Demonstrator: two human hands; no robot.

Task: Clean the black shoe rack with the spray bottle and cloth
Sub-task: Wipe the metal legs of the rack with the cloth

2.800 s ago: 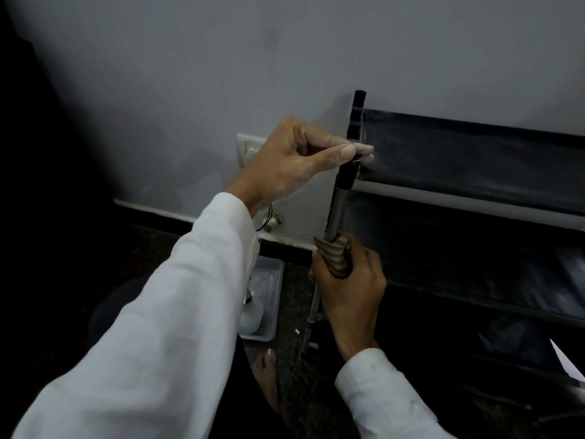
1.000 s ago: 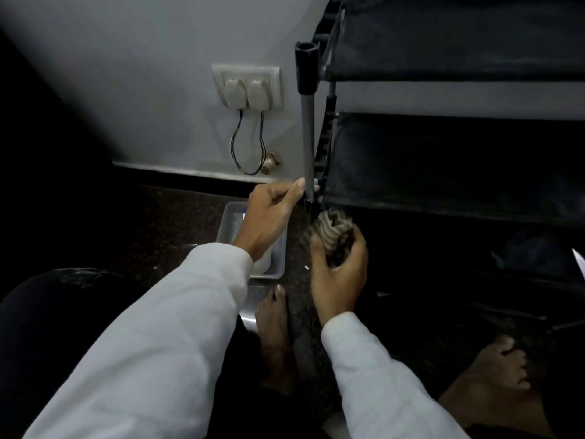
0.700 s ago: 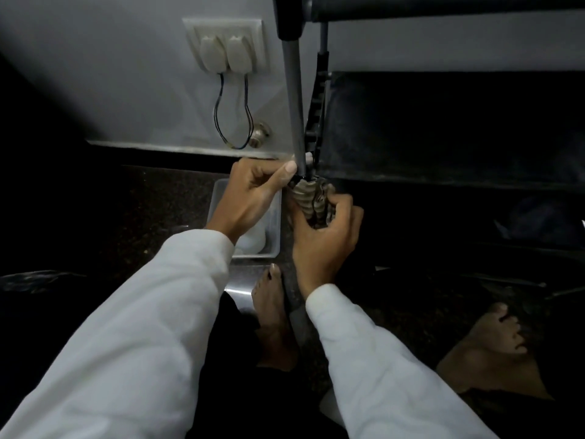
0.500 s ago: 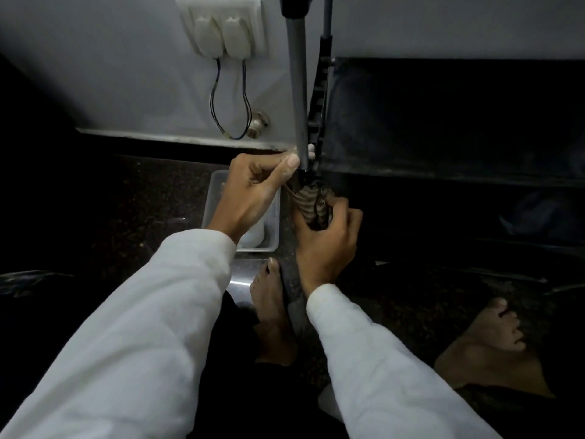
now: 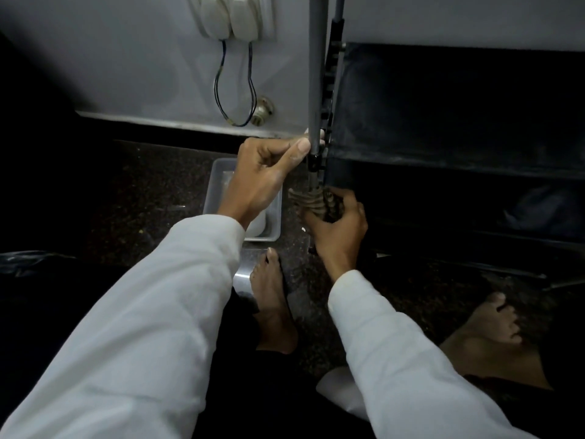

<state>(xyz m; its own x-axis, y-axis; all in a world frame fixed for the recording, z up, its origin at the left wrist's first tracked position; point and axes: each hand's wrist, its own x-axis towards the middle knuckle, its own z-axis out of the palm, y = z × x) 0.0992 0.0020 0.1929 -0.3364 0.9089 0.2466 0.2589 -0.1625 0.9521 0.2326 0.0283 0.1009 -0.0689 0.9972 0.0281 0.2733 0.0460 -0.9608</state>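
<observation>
The black shoe rack (image 5: 443,99) stands against the grey wall on the right, its fabric shelves dark. Its grey front-left pole (image 5: 316,68) runs down from the top edge. My left hand (image 5: 262,179) pinches this pole just above a black joint. Below the joint, my right hand (image 5: 337,226) presses a striped brown cloth (image 5: 311,202) around the lower part of the pole. A white spray bottle (image 5: 258,224) lies in a clear tray, mostly hidden behind my left wrist.
The clear plastic tray (image 5: 218,172) sits on the dark speckled floor left of the pole. A wall socket with two plugs (image 5: 232,14) and hanging wires is above it. My bare feet (image 5: 273,302) rest on the floor near the rack.
My right hand has slid the cloth down the pole from mid-height to below the lower joint. My left hand has followed down the pole, and my view has tilted downward.
</observation>
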